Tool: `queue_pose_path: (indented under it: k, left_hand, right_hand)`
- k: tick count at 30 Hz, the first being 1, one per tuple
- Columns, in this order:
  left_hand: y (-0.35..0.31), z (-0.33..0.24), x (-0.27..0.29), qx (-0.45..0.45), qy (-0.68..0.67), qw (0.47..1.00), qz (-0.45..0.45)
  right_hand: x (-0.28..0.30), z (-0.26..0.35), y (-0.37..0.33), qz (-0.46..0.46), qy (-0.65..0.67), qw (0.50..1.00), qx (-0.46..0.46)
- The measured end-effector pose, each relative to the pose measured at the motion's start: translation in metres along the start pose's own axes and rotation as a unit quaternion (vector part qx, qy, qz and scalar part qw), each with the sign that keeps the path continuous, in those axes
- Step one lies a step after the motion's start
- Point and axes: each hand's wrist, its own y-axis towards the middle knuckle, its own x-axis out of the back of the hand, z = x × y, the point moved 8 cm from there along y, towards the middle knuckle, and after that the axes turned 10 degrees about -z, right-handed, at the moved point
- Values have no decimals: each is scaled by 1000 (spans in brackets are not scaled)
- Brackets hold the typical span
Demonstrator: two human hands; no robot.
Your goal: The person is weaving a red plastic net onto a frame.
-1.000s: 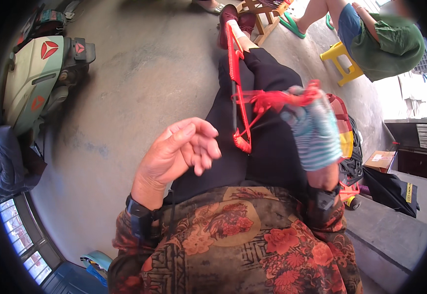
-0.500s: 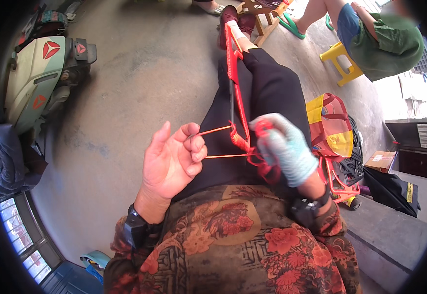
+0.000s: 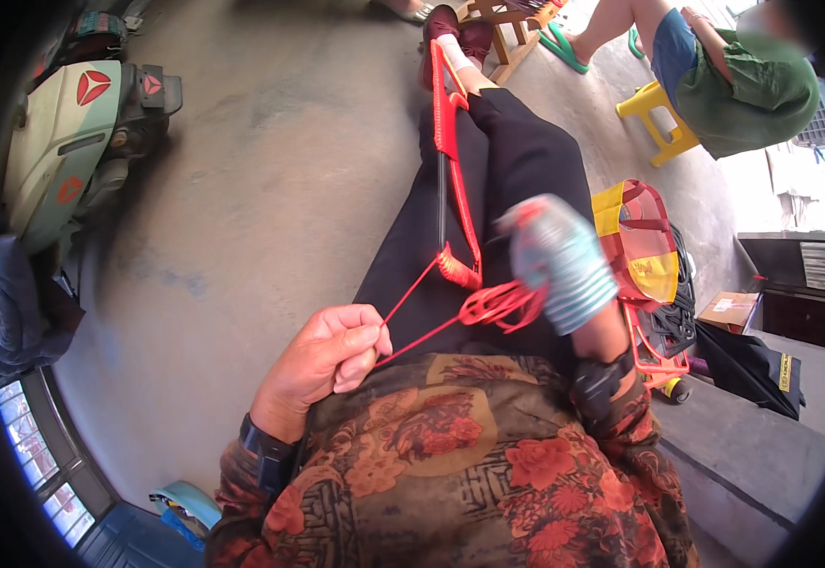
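Note:
A long, narrow frame [image 3: 444, 133] lies along my legs, mostly wrapped in red cord, with a bare black stretch on its left side. Tight red windings [image 3: 458, 269] cover its near end. From there a strand runs down to my left hand [image 3: 332, 355], closed in a pinch on the red cord. A second strand leads from that hand to a loose bundle of red cord [image 3: 502, 305]. The bundle hangs from my right hand [image 3: 564, 265], which wears a pale blue-white glove and is blurred; its fingers look curled around the cord.
A yellow and red bag [image 3: 638, 241] stands to my right, beside a red metal frame and a black folded bag [image 3: 748, 369]. Further off, a person in green sits near a yellow stool [image 3: 658, 118]. At left stands a pale scooter [image 3: 67, 142].
My left hand has moved down toward me and closed more on the cord, so the strands slant. My right hand has shifted slightly up and right, stretching out the cord bundle.

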Motion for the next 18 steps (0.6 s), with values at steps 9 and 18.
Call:
queue_pose_path:
  k: [9,18]
  left_hand:
    - [26,-84,-36,-271,-115,955,29]
    - [85,-46,-31,-199,107,968,-112]
  right_hand:
    - [87,59,3,-151,179,961,150]
    - [-25,-6,15,-85,-132,980,126]
